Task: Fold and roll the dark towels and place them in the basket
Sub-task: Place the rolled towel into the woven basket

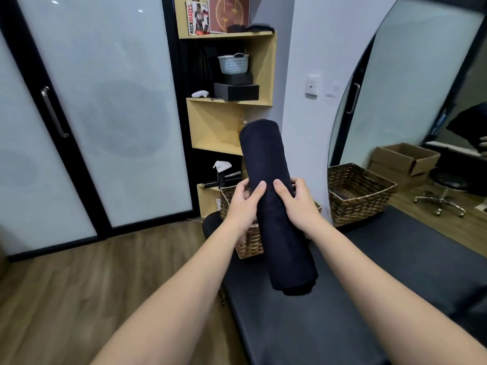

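Plainly, the risk was unrolling: the rolled dark towel [276, 206] was held only around its middle, so its free ends could loosen, or the near end could catch the wicker basket [249, 245] rim on the way in. Both arms reached forward, the left hand [243, 202] and right hand [296, 202] clamped on opposite sides of the roll, thumbs on top. It hung tilted between them, with the basket just below and beyond the hands.
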Motion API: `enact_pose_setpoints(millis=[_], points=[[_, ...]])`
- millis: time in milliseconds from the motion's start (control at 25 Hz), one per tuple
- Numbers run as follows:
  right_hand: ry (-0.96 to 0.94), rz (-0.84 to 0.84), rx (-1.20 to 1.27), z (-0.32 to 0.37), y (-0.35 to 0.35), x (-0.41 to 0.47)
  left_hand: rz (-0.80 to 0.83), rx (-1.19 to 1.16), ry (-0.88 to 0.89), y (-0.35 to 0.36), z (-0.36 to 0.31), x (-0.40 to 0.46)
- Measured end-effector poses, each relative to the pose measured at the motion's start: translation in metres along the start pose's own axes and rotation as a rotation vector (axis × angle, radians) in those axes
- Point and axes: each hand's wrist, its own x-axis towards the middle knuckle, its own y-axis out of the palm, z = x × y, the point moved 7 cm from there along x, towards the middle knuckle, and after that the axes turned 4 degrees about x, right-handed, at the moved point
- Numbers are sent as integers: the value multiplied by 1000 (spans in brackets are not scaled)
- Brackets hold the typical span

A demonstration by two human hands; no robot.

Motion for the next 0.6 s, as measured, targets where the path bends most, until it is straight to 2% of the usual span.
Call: enact_pose_setpoints(millis=[360,600], points=[[-47,-2,36,2,21,93,21,50,51,-18,-22,94],[-118,-51,-51,-16,52,160,119,3,60,-44,-10,178]])
